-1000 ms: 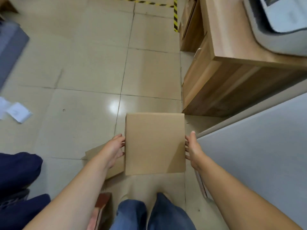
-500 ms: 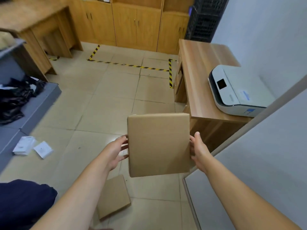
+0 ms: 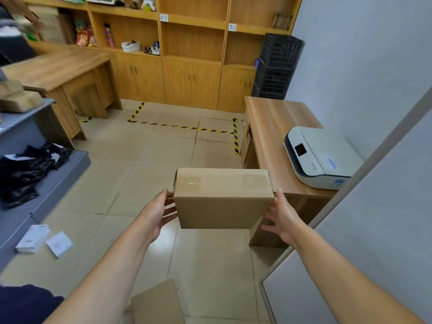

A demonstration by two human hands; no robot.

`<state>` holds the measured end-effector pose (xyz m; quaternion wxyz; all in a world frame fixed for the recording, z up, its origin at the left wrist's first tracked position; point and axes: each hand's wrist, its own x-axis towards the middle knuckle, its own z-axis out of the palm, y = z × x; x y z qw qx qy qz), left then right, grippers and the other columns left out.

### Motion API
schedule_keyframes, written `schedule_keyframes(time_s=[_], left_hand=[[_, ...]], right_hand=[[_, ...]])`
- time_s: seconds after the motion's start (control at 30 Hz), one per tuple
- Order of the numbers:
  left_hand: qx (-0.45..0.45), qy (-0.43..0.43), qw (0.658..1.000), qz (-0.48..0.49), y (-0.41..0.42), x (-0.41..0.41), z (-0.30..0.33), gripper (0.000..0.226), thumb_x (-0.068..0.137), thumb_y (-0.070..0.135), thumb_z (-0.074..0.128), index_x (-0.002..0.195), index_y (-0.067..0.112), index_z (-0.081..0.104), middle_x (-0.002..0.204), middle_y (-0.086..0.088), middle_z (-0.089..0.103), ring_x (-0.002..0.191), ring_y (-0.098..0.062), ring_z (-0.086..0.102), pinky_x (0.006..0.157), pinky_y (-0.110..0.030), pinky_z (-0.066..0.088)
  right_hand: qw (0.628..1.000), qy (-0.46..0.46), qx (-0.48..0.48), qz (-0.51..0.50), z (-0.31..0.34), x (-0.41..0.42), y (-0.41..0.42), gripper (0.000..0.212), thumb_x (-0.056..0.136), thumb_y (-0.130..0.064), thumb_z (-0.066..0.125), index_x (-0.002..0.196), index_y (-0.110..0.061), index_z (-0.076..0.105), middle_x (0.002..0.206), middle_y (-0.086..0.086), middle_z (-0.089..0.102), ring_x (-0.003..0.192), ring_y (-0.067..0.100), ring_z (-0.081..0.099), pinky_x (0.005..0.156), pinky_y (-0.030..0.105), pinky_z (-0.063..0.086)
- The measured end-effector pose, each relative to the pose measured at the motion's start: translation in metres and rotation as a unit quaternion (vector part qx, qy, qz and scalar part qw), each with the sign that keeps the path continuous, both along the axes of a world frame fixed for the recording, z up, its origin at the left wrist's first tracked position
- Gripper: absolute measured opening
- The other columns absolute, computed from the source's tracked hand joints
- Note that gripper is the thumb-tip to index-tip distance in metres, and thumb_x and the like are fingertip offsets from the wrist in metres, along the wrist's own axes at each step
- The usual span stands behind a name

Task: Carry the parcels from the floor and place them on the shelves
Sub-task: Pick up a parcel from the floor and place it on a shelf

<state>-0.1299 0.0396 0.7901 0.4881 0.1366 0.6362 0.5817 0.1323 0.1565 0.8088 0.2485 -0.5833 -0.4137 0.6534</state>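
Left hand (image 3: 159, 212) and right hand (image 3: 281, 217) press flat against opposite ends of the parcel (image 3: 222, 199), fingers spread rather than curled, box held in mid-air at frame centre. Carry step. Next, I'd guess: walk it to the wooden shelves (image 3: 194, 36) at 12 o'clock. Parcel: plain matte cardboard, flat rectangular, glossy clear tape on top. Second parcel (image 3: 156, 305) on glossy tile floor (image 3: 140, 183) at 6 o'clock.

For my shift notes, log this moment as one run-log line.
step: carrying | cardboard parcel off floor, clamped between left hand and right hand | wooden shelves ahead | second parcel on floor
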Motion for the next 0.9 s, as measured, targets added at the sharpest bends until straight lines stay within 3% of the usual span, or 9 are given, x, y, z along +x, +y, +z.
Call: schedule_keyframes(time_s=[0.27,0.37,0.47,0.6,0.7,0.77,0.83,0.9], left_hand=[[0.021,-0.001,0.999,-0.031,-0.003,-0.025,0.015,0.041,0.093,0.046,0.041,0.082,0.011,0.061,0.093,-0.008,0.063,0.089,-0.027,0.062,0.09,-0.038,0.049],[0.046,-0.009,0.998,-0.044,-0.006,-0.032,0.017,0.05,0.09,0.052,0.042,0.097,0.006,0.063,0.095,-0.007,0.063,0.084,-0.024,0.062,0.082,-0.034,0.05],[0.057,0.007,0.996,-0.067,-0.008,-0.035,0.019,0.053,0.087,0.058,0.042,0.109,0.016,0.065,0.098,0.001,0.063,0.085,-0.019,0.062,0.077,-0.032,0.049],[0.046,0.009,0.997,-0.059,-0.012,-0.04,0.021,0.04,0.084,0.057,0.048,0.097,0.023,0.063,0.092,0.004,0.059,0.082,-0.02,0.057,0.072,-0.033,0.047],[0.062,0.018,0.995,-0.072,-0.017,-0.044,0.022,0.023,0.087,0.042,0.045,0.08,0.027,0.062,0.078,0.008,0.052,0.069,-0.015,0.047,0.061,-0.031,0.038],[0.076,0.027,0.992,-0.097,-0.02,-0.047,0.022,0.024,0.086,0.028,0.042,0.09,0.031,0.065,0.067,0.013,0.052,0.065,-0.011,0.044,0.056,-0.028,0.034],[0.084,0.036,0.989,-0.119,-0.022,-0.052,0.021,0.041,0.078,0.019,0.04,0.107,0.035,0.062,0.061,0.017,0.056,0.066,-0.01,0.043,0.055,-0.028,0.033],[0.089,0.05,0.987,-0.127,-0.023,-0.057,0.017,0.058,0.068,0.016,0.038,0.12,0.036,0.057,0.076,0.017,0.062,0.071,-0.008,0.046,0.056,-0.028,0.034]], right_hand=[[0.999,-0.021,0.029,-0.013,0.023,-0.018,-0.009,0.062,0.093,-0.056,0.027,0.14,-0.017,0.034,0.141,0.013,0.045,0.129,0.034,0.043,0.099,0.053,0.041],[1.0,-0.015,0.025,-0.001,0.023,-0.023,-0.008,0.055,0.092,-0.058,0.025,0.127,-0.019,0.041,0.114,0.008,0.056,0.121,0.033,0.048,0.101,0.052,0.04],[1.0,-0.001,0.016,0.013,0.022,-0.029,-0.007,0.05,0.09,-0.062,0.023,0.109,-0.02,0.044,0.097,0.006,0.058,0.101,0.028,0.053,0.103,0.053,0.04],[0.999,0.002,0.0,0.032,0.019,-0.036,-0.008,0.051,0.088,-0.064,0.024,0.113,-0.022,0.04,0.107,0.01,0.055,0.111,0.031,0.051,0.102,0.054,0.042],[0.999,-0.009,-0.014,0.038,0.013,-0.042,-0.009,0.056,0.087,-0.067,0.024,0.112,-0.021,0.046,0.112,0.014,0.058,0.106,0.032,0.057,0.095,0.051,0.048],[0.998,-0.02,-0.03,0.048,0.008,-0.045,-0.011,0.062,0.086,-0.068,0.024,0.116,-0.02,0.048,0.118,0.017,0.059,0.108,0.034,0.058,0.091,0.05,0.05],[0.997,-0.019,-0.039,0.058,0.004,-0.046,-0.011,0.063,0.085,-0.068,0.025,0.122,-0.021,0.046,0.124,0.016,0.057,0.114,0.036,0.055,0.087,0.05,0.051],[0.997,-0.013,-0.039,0.069,0.001,-0.046,-0.011,0.057,0.086,-0.066,0.027,0.12,-0.024,0.046,0.124,0.014,0.057,0.117,0.035,0.053,0.086,0.05,0.049]])
